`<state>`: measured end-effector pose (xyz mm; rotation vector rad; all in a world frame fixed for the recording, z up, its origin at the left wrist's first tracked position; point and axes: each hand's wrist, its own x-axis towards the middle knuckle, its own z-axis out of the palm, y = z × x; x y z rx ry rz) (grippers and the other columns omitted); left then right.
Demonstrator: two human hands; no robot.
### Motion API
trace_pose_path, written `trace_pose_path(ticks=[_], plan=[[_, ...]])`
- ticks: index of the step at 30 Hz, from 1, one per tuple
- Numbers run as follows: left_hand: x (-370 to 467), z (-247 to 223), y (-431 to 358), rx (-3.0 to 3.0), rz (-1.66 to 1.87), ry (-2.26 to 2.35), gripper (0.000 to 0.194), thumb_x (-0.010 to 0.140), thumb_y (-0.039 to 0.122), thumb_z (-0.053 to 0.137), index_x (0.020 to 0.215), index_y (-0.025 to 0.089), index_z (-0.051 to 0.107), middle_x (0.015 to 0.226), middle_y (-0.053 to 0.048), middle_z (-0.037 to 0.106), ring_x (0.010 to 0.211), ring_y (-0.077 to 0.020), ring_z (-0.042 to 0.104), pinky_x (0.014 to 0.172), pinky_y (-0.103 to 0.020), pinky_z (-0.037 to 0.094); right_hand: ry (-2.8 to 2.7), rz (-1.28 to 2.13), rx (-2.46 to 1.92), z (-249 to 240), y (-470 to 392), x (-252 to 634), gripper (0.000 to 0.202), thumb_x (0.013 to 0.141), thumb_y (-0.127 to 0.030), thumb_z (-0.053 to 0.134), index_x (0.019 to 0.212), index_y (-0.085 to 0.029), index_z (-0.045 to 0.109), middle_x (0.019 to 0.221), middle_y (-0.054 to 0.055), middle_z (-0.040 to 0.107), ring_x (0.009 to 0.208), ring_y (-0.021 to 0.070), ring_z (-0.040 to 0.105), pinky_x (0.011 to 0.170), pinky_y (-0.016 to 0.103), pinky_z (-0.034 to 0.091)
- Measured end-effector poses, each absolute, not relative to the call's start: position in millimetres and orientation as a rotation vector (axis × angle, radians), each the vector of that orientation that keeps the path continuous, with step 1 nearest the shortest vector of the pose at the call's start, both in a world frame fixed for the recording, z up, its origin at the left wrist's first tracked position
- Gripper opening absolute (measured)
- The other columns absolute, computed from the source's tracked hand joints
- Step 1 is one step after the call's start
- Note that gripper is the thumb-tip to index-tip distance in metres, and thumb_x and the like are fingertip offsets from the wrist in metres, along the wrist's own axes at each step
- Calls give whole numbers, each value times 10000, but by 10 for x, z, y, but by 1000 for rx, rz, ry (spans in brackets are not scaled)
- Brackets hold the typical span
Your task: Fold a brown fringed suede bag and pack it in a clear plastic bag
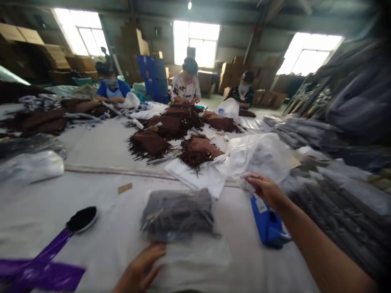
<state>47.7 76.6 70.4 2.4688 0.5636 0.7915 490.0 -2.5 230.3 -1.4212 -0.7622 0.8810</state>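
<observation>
Bagged grey garment (179, 213) at lower centre of frame, long axis across worktop (100, 150). Left hand (140, 270) pressing bag's near left edge, fingers loose. Right hand (265, 190) mid-right, pinching clear plastic bags (259, 156), farther away.

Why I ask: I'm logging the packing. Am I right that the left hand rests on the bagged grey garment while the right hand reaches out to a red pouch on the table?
Not quite. In the head view the pouch beside the right hand is blue, not red. The left hand does rest on the clear bag of the bagged grey garment, on the table.
</observation>
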Motion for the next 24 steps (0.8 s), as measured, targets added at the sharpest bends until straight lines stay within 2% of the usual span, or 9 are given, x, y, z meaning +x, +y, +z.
trace_pose_path(ticks=[2, 5, 8, 11, 13, 15, 20, 22, 24], plan=[[474, 920, 739, 2185, 575, 613, 274, 900, 320, 530, 1159, 274, 608, 1059, -4, 695, 957, -174, 662, 831, -263, 562, -1049, 1167, -1548, 2289, -216, 4291, 291, 712, -313, 692, 957, -155, 687, 786, 48, 664, 658, 152, 574, 585, 246, 440], [614, 1359, 728, 1875, 607, 501, 387, 915, 394, 497, 1253, 211, 534, 1167, -66, 641, 1111, -206, 578, 999, -358, 446, -1556, 1516, -1605, 2295, -400, 3432, 267, 825, -338, 567, 1046, -222, 661, 784, 12, 648, 682, 148, 569, 626, 252, 440], [808, 1610, 643, 1735, 476, 262, 653, 788, 454, 661, 1345, 195, 437, 1289, -97, 552, 1197, -251, 498, 1057, -402, 359, -1722, 1404, -1596, 2252, -397, 2909, 284, 793, -283, 607, 1075, -264, 629, 914, -3, 653, 794, 163, 590, 729, 273, 456], [945, 1533, 471, 1604, 411, 392, 411, 772, 414, 678, 1057, 121, 630, 958, -87, 691, 893, -211, 633, 848, -322, 482, -1594, 1133, -1630, 2107, -287, 2797, 296, 776, -312, 643, 1063, -248, 610, 939, -3, 639, 857, 168, 576, 783, 279, 443], [992, 1399, 365, 1529, 432, 551, 259, 816, 373, 624, 809, 115, 643, 686, -37, 674, 673, -156, 619, 716, -270, 479, -1405, 1101, -1603, 1941, -248, 2828, 346, 764, -350, 665, 1083, -236, 593, 879, -7, 629, 826, 160, 569, 765, 272, 443], [1016, 1290, 296, 1522, 462, 640, 223, 824, 333, 613, 733, 129, 614, 619, -8, 648, 623, -130, 592, 690, -244, 458, -1145, 1173, -1513, 1731, -265, 2841, 372, 745, -375, 687, 1069, -219, 592, 831, -8, 621, 770, 148, 563, 714, 257, 449], [1007, 1224, 290, 1845, 470, 660, 192, 824, 319, 627, 737, 150, 606, 669, 2, 627, 635, -117, 555, 642, -221, 441, -672, 1008, -1412, 1359, -402, 2786, 313, 770, -450, 645, 928, -181, 614, 687, -22, 559, 604, 107, 489, 551, 211, 409], [950, 1218, 323, 2100, 524, 600, 200, 819, 350, 640, 819, 151, 624, 777, -32, 639, 755, -154, 571, 739, -263, 466, -660, 823, -1480, 1374, -452, 2817, 318, 782, -465, 628, 933, -185, 619, 673, -31, 532, 578, 95, 464, 514, 195, 388], [866, 1187, 353, 2367, 545, 507, 374, 772, 398, 690, 1041, 152, 607, 1009, -92, 631, 994, -236, 541, 904, -367, 445, -702, 747, -1609, 1447, -510, 2864, 337, 785, -487, 614, 952, -194, 622, 622, -46, 510, 495, 85, 424, 434, 193, 346]])
